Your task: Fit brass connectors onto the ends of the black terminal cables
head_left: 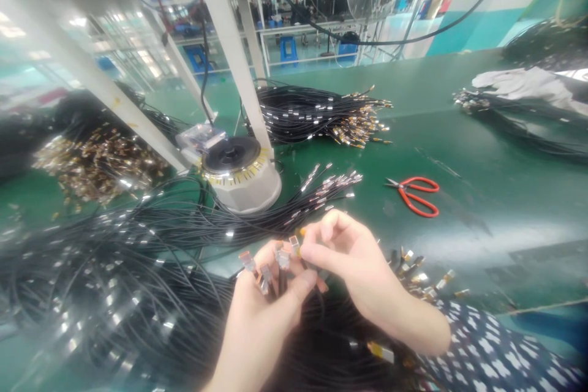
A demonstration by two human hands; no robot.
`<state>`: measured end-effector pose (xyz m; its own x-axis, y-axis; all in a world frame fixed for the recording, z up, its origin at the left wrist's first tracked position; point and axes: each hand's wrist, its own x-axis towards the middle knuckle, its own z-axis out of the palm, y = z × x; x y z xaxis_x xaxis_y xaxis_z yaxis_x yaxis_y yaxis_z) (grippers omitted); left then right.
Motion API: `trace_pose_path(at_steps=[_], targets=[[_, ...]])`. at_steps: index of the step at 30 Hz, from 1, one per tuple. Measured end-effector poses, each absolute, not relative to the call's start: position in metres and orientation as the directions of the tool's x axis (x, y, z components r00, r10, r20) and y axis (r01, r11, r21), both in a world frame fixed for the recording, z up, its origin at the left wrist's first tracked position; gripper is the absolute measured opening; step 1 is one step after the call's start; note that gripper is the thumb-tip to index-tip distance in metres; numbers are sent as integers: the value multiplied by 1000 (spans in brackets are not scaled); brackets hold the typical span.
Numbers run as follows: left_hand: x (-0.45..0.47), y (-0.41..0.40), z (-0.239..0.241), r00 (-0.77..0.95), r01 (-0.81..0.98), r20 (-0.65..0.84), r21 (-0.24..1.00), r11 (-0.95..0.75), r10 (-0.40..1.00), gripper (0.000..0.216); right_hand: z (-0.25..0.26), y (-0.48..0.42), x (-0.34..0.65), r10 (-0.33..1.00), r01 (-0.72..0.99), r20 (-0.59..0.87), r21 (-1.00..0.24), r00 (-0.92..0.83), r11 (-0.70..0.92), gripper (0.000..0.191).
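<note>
My left hand (260,318) is closed around a small bunch of thin black cables whose metal connector ends (263,271) stick up above my fingers. My right hand (353,263) pinches one connector tip (295,245) at the top of that bunch with thumb and forefinger. Both hands hover low over a loose mass of black cables (114,269) spread across the green table (482,153). More connector ends (427,278) lie just right of my right wrist.
Red-handled scissors (416,195) lie to the right. A white round machine base (241,174) stands behind my hands. A cable bundle with gold ends (321,116) lies further back, another pile of gold ends (96,162) at left, cables and white cloth (523,89) at far right.
</note>
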<state>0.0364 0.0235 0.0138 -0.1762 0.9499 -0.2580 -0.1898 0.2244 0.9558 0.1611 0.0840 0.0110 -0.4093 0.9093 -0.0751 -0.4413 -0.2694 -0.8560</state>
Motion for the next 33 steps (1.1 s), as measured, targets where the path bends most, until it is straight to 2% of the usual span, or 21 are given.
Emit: trace_pose_path(at_steps=[7,20,28,33], targets=[[43,23,21,-218,-210,-250,956,205,943,24,11,81,159,911,-441,-78,-856,-405,-269,30],[35,27,17,-229,-408,-310,891,198,923,30,13,85,162,912,-451,-48,-858,-408,-246,23],[33,26,21,-152,-310,-257,929,201,954,25,16,85,162,927,-455,-42,-862,-373,-222,28],[34,28,20,-189,-375,-299,902,213,935,21,18,84,160,922,-490,-54,-834,-383,-252,31]])
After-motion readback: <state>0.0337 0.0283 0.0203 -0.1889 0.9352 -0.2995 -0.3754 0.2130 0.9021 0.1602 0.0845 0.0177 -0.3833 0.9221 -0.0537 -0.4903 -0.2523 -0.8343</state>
